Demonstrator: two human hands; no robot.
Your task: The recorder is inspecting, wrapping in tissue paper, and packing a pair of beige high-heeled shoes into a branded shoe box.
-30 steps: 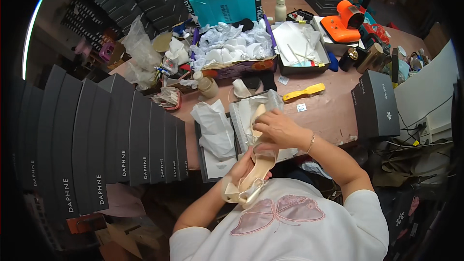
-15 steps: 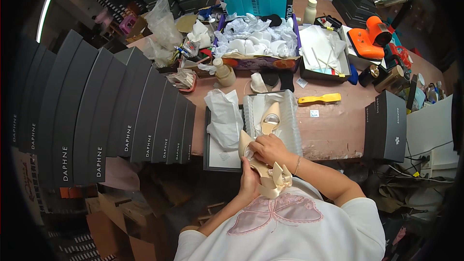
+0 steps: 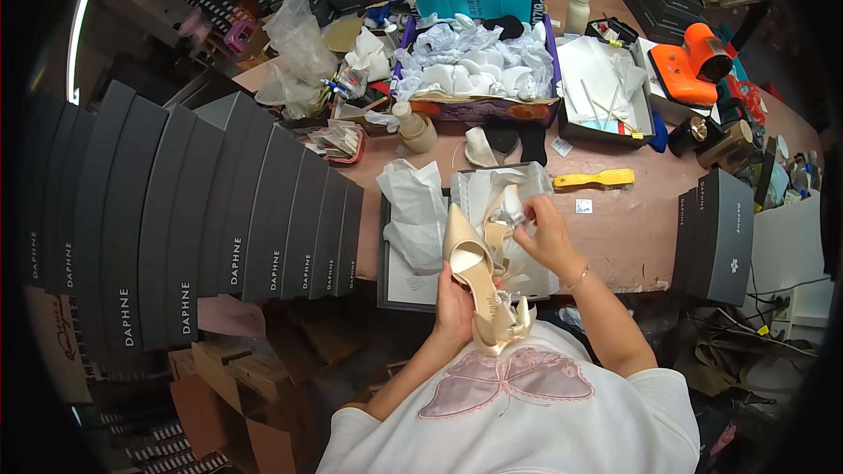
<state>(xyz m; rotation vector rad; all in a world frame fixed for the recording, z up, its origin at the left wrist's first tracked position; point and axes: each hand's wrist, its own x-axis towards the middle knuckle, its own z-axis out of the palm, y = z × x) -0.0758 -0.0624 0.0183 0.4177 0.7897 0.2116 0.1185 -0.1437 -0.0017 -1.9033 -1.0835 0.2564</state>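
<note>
A beige pointed shoe [image 3: 460, 233] with a bow at its ankle strap is in my left hand [image 3: 453, 309], whose fingers close round its side. The toe points away from me, and the pale insole shows through the opening. My right hand [image 3: 551, 235] pinches a whitish, crumpled wad of stuffing [image 3: 513, 209], to the right of the shoe's toe. Behind them, a matching shoe [image 3: 497, 233] lies in the tissue-lined shoe box [image 3: 537, 183], partly hidden by the held shoe and the wad.
White tissue [image 3: 413, 211] lies over a box part at left. Dark shoe boxes [image 3: 211, 211] stand in a row further left. Beyond are a yellow-handled brush [image 3: 595, 179], a cream bottle [image 3: 414, 128], a carton of white stuffing [image 3: 474, 70] and an orange device [image 3: 689, 66].
My right hand has come out of the shoe's opening and moved right and away with the wad. My left hand still holds the shoe, now turned more upright with its insole showing.
</note>
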